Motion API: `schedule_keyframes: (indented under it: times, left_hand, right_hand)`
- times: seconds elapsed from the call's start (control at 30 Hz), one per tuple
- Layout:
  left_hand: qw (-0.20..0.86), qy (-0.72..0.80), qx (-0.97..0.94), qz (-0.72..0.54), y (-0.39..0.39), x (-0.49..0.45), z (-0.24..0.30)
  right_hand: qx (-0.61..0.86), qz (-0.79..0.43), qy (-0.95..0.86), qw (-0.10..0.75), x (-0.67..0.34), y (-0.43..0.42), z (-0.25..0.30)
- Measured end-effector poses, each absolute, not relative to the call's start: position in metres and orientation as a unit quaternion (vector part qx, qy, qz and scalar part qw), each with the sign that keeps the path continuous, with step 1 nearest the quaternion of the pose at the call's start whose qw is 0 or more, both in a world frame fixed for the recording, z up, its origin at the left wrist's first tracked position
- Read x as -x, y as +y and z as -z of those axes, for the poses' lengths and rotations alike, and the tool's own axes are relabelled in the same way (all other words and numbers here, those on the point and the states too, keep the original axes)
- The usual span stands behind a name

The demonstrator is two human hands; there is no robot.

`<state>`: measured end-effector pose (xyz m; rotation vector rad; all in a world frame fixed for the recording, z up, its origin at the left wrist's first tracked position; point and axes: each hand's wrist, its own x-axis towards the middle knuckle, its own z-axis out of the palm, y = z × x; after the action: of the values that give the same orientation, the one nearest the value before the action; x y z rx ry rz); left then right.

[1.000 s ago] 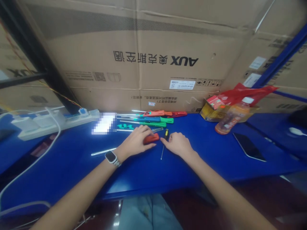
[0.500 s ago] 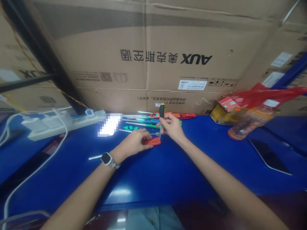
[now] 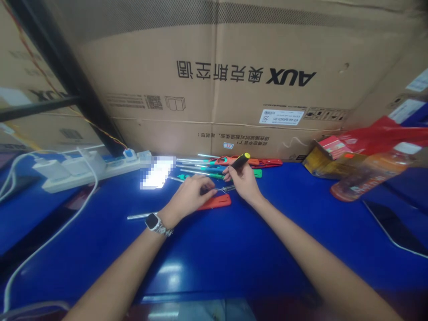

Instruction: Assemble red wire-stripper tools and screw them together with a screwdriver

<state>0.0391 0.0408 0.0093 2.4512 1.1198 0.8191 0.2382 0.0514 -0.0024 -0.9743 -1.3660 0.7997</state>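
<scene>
holding a small screwdriver with a black handle and a yellow cap (image 3: 243, 158), your right hand (image 3: 245, 185) is closed around the low part of the handle. the screwdriver is tilted. its yellow end points up and to the right, away from you. its thin metal stem runs down and to the left, toward your left hand (image 3: 190, 196). the tip ends right by your left fingers, so the two hands nearly meet there. your left hand is curled, palm down, with its fingertips pinched near that tip. i cannot tell if they have a tiny thing in them. just under it, a bit to the right, a flat orange-red plastic piece (image 3: 219, 202) lies on the blue surface (image 3: 234, 249), its long side going left to right. your left hand is nearer to it than your right. behind both hands is a row of tools with green, red and blue handles (image 3: 267, 162).
</scene>
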Motion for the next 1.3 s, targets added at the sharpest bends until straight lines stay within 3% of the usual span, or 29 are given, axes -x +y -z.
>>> schedule_keyframes:
  times: [0.23, 0.47, 0.57, 0.77, 1.03, 1.2, 1.3]
  left_hand:
    - [0.186, 0.438, -0.813, -0.335, 0.041, -0.043, -0.002]
    - [0.188, 0.447, -0.813, -0.323, 0.04, -0.046, -0.001]
    - [0.187, 0.445, -0.815, -0.321, 0.041, -0.045, -0.001]
    - [0.174, 0.452, -0.808, -0.337, 0.042, -0.044, 0.001]
    - [0.252, 0.483, -0.744, -0.387, 0.034, -0.049, -0.012]
    - [0.294, 0.485, -0.738, -0.366, 0.033, -0.048, -0.013]
    - [0.266, 0.476, -0.759, -0.354, 0.033, -0.048, -0.013]
  right_hand:
    - [0.392, -0.375, -0.542, 0.642, -0.242, 0.038, -0.006]
    - [0.408, -0.315, -0.645, 0.565, -0.241, 0.047, 0.018]
    - [0.408, -0.314, -0.641, 0.57, -0.244, 0.047, 0.02]
    - [0.383, -0.379, -0.564, 0.626, -0.242, 0.034, -0.003]
    - [0.342, -0.468, -0.5, 0.644, -0.232, 0.023, -0.018]
    - [0.334, -0.476, -0.501, 0.64, -0.232, 0.022, -0.019]
    - [0.331, -0.458, -0.52, 0.641, -0.232, 0.021, -0.021]
